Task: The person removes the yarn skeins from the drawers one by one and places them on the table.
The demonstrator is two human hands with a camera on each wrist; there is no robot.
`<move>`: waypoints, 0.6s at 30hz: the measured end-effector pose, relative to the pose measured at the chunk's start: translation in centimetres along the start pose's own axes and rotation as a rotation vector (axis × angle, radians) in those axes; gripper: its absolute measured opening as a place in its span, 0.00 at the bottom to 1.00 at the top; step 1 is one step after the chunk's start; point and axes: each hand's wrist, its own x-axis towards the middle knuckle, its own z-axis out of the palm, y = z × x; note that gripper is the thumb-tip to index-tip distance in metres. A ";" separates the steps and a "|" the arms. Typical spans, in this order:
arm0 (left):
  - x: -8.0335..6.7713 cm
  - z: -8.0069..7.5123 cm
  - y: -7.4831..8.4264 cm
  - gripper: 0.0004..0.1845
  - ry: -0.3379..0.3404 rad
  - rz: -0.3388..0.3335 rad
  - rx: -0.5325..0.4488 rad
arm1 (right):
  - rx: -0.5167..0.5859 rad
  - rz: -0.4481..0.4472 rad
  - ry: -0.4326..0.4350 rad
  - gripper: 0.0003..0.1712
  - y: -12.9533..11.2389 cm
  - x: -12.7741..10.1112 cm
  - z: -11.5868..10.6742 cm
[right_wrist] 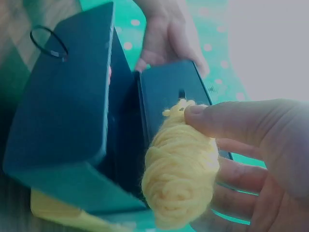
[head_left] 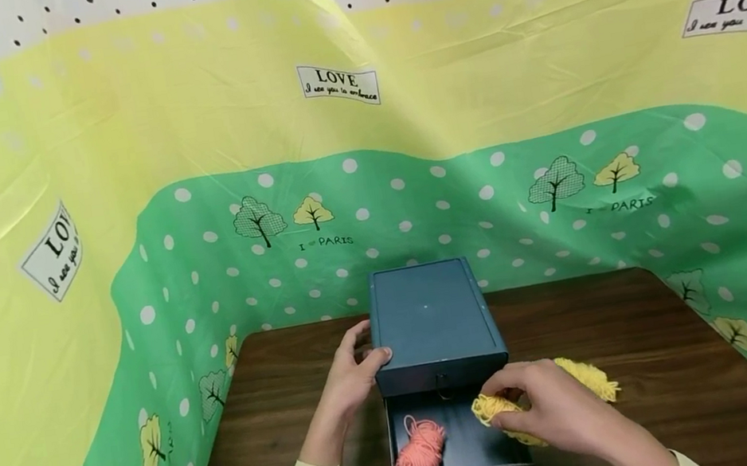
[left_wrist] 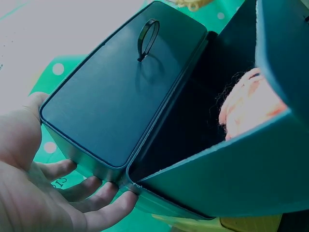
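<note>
Wooden table (head_left: 652,352) | box (head_left: 433,321) drawer faces person | right hand (head_left: 552,408) fingers pinch yellow yarn (head_left: 497,408)

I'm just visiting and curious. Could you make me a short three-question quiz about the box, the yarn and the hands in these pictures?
1. True or false: the drawer of the dark box is pulled out.
2. What colour is the yarn bundle already lying in the drawer?
3. What does the right hand hold? A) yellow yarn B) the ring pull C) nothing

Key:
1. True.
2. Pink.
3. A. The left hand rests against the box's side.
</note>
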 end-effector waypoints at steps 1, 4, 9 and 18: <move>0.0 0.0 0.0 0.36 0.000 -0.002 0.000 | -0.007 0.007 0.009 0.13 0.2 -0.1 -0.2; 0.1 0.0 -0.1 0.36 0.003 -0.006 -0.012 | -0.032 0.035 0.038 0.13 1.0 -0.5 -0.8; 0.1 0.0 -0.1 0.35 0.007 0.000 -0.014 | -0.081 0.074 0.073 0.12 2.6 -1.4 -1.4; 0.0 0.0 -0.1 0.36 0.001 0.004 -0.001 | -0.113 0.157 0.063 0.14 5.2 -2.4 -1.2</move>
